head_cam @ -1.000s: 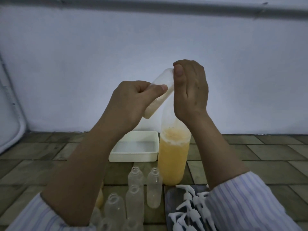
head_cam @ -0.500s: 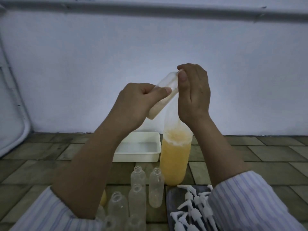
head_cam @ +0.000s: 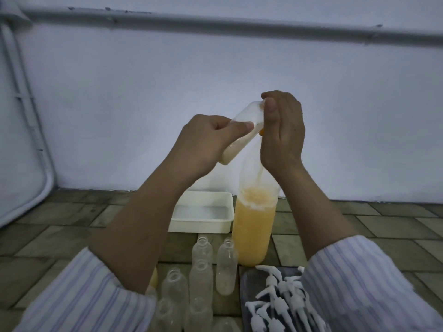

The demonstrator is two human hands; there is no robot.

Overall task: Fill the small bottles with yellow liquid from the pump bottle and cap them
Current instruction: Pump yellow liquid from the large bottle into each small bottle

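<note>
Left hand [head_cam: 203,142] pinches a tilted small bottle [head_cam: 239,135], part-filled w/ yellow liquid, at the top of the pump bottle [head_cam: 254,226]; right hand [head_cam: 282,133] has its grip curled over the pump head, pressing. Approx. six empties [head_cam: 202,250] and a tray of caps [head_cam: 275,300] wait below, so most of the job is left. Vs. 1 s ago, both hands sit slightly lower; liquid level looks much the same.

White rectangular plastic tub [head_cam: 203,220] on brown tiled floor [head_cam: 383,226], near pale blue-white wall [head_cam: 143,92]. Grey horizontal pipe [head_cam: 215,21] high along wall. White curved frame [head_cam: 36,164] at left edge.
</note>
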